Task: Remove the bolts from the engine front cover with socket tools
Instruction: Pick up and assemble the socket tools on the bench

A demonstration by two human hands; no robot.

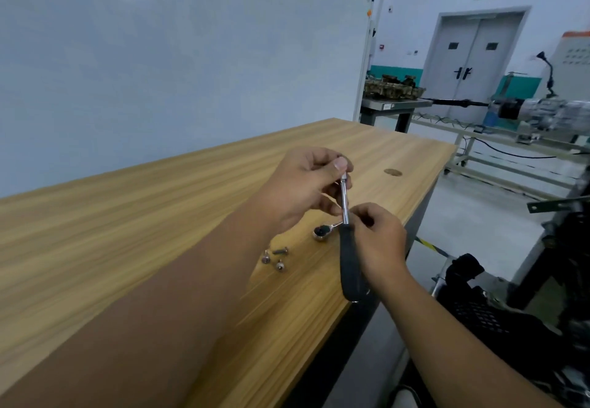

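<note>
Above the wooden table, my left hand pinches the top end of a slim chrome extension bar, which stands nearly upright. My right hand pinches the bar's lower end with curled fingers. Just below lies a ratchet wrench on the table, its round head to the left and its black handle running toward the table's near edge beside my right wrist. Three loose bolts lie in a small group left of the handle. Whether the bar's lower tip carries a socket is hidden by my fingers.
A dark engine assembly on a stand sits low at the right, past the table's edge. A large whiteboard stands behind the table. Farther back are a metal bench with engine parts, a gearbox rig and grey double doors.
</note>
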